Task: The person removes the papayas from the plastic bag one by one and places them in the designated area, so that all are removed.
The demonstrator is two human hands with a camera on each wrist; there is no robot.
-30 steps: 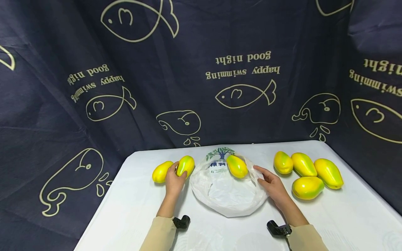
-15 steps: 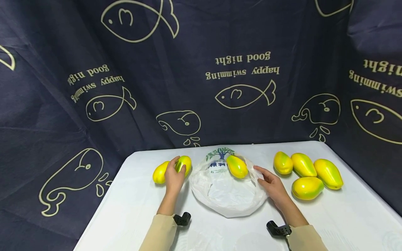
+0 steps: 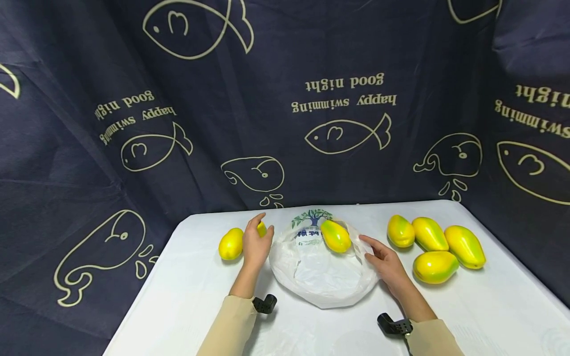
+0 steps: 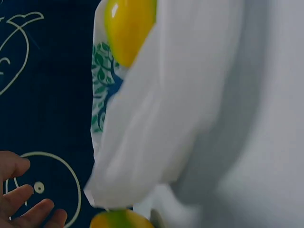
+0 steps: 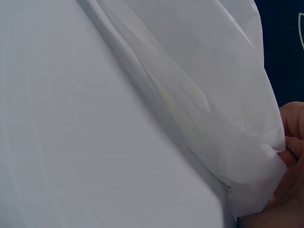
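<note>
My left hand (image 3: 257, 245) is raised beside a yellow-green papaya (image 3: 261, 228) and hides most of it in the head view. Its fingers (image 4: 23, 199) are spread apart, holding nothing, in the left wrist view. Another papaya (image 3: 230, 244) lies just left of that hand. In the middle stands a white plastic bag (image 3: 325, 296), mouth open toward me, with a tree print (image 4: 102, 85) on its far side. One papaya (image 3: 337, 237) lies at the bag's far inner side. My right hand (image 3: 386, 262) pinches the bag's right rim between thumb and fingers.
Several papayas (image 3: 436, 267) lie grouped on the right of the white-covered table (image 3: 503, 306). A dark curtain (image 3: 267, 99) with fish and whale drawings hangs behind the table and along both sides.
My left hand gripped the papaya and shifted it slightly left, then let go; it has moved right with fingers spread. My right hand stays at the bag's rim.
</note>
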